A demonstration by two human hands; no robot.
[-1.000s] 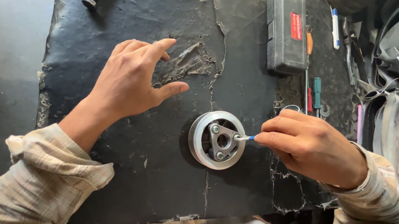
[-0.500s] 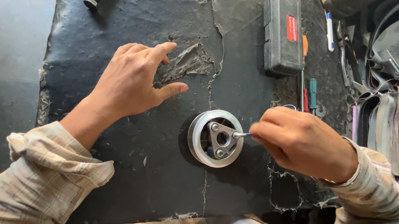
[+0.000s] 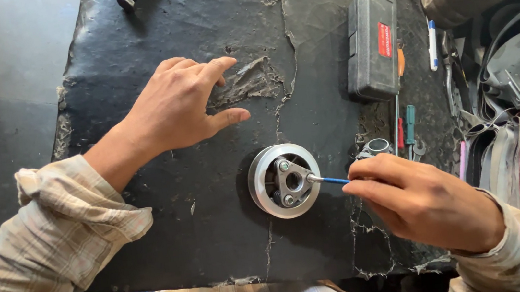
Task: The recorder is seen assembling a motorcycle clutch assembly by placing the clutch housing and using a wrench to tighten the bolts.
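Grip: the right hand is pinching a thin tool whose tip is touching the round metal hub.
Left of grip: the hub is lying on the mat.
Beyond, to the left: the left hand is resting flat on the mat, apart from the hub.
Beyond grip: a closed case is lying.
Right of grip: screwdrivers and stacked sheets are lying.

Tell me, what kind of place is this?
Probably a small repair workshop. A worn, cracked black mat covers the bench, a grey tool case and screwdrivers lie by it, and the right hand works a thin blue tool on a round metal part.
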